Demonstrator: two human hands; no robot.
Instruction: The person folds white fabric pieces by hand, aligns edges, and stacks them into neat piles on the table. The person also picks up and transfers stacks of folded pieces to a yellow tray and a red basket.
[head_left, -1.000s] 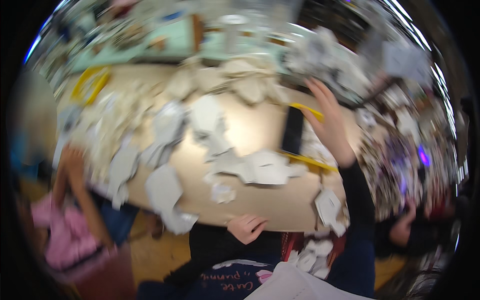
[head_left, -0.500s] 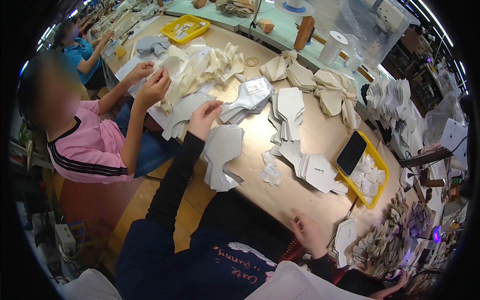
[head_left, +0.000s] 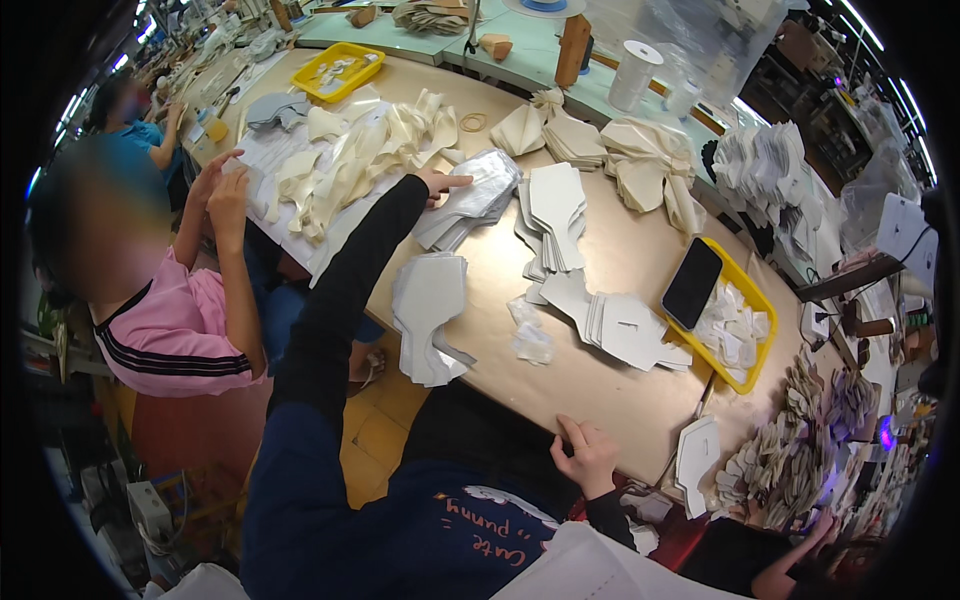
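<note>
Left hand (head_left: pixel 437 184) reached far across the table (head_left: pixel 620 250), index finger out and other fingers curled, touching a silvery stack of cut pieces (head_left: pixel 470 205) at far centre, right hand (head_left: pixel 588 458) resting loosely curled on the near table edge, holding nothing, white stack (head_left: pixel 428 312) between them.

1. Two yellow trays: one (head_left: pixel 343 72) at the table's far left corner, one (head_left: pixel 745 325) near its right edge.
2. One black phone (head_left: pixel 692 283), lying across the right tray.
3. Two white spools (head_left: pixel 636 76) beyond the far edge.
4. One rubber band (head_left: pixel 473 122).
5. Two own hands: left (head_left: pixel 440 184), right (head_left: pixel 587 457).
6. One neighbour in pink (head_left: pixel 170 330) at the left edge.
</note>
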